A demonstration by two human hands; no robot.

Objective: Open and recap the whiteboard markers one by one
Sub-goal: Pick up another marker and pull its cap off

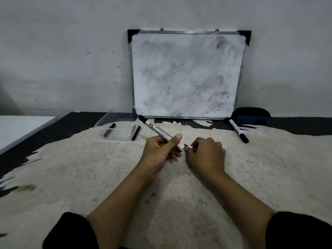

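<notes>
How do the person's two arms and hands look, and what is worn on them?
Both forearms are bare, with black sleeves pushed up near the elbows: the left sleeve at the lower left, the right sleeve at the lower right. The left hand and right hand wear no gloves. No ring, watch or bracelet shows in this view.

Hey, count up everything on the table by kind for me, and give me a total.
White-barrelled markers: 2, one held in the left hand, one lying at right
Slim black pens: 2
Whiteboard: 1
Eraser: 1
Clear tray: 1
Total: 7
</notes>
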